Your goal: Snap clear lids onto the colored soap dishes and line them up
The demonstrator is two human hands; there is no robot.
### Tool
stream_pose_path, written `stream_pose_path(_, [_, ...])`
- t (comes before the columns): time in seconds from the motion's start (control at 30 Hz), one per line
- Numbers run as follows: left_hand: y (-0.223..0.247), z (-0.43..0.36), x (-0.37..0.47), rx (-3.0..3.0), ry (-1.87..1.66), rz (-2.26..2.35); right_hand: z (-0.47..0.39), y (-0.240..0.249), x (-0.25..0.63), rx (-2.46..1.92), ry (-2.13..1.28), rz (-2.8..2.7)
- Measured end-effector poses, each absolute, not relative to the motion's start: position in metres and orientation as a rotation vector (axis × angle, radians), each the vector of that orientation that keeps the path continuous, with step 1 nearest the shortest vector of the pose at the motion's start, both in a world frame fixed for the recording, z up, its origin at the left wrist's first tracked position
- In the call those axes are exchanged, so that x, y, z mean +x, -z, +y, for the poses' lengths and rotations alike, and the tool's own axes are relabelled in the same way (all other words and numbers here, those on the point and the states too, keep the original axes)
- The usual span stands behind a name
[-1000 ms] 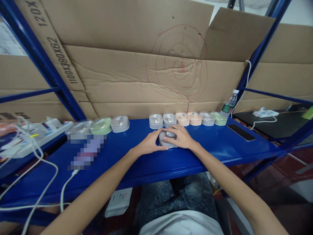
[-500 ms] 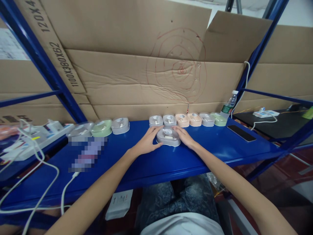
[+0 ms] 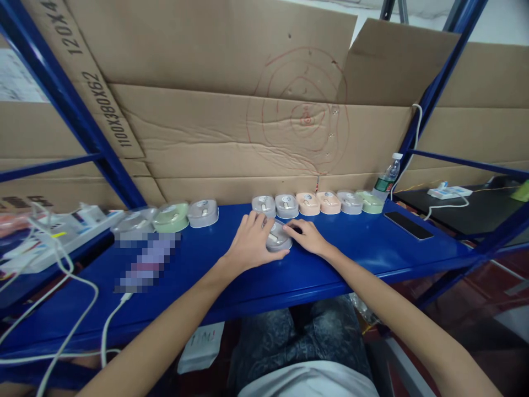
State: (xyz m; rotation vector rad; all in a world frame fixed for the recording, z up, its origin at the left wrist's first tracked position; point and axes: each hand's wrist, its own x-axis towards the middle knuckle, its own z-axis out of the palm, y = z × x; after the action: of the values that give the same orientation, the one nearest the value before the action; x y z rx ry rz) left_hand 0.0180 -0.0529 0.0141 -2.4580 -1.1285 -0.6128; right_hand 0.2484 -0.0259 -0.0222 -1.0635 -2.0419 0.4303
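A grey case with a clear lid (image 3: 278,238) rests on the blue table (image 3: 314,264) near its middle. My left hand (image 3: 251,238) is wrapped over the case's left side, fingers behind it and thumb along its front. At the case's right side is my right hand (image 3: 309,237), its fingertips touching the lid and its fingers curled together. Right behind stands a row of similar cases: two grey (image 3: 263,205), (image 3: 286,205), two peach (image 3: 308,203), (image 3: 329,202), one grey (image 3: 349,202) and one green (image 3: 369,202).
Farther left are a grey case (image 3: 203,213), a green one (image 3: 171,216) and another grey one (image 3: 134,221). A blurred-out device (image 3: 149,262) has a white cable. At the right lie a black phone (image 3: 408,225) and a bottle (image 3: 387,177). Cardboard (image 3: 198,121) backs the table.
The case has turned and shifted slightly left. My left hand now covers more of it, and my right hand's fingers have curled in from the case's right edge.
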Motion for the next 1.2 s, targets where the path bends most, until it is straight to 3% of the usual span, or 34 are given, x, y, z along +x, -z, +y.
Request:
stream_pose_path(0.53, [-0.022, -0.027, -0.021, -2.234, 0.224, -1.579, -0.022, 0.026, 0.250, -1.083, -0.300, -2.100])
stream_pose_path(1.2, [0.013, 0.049, -0.063, -2.243, 0.434, -1.470, -0.024, 0.024, 0.250, -1.089, -0.271, -2.150])
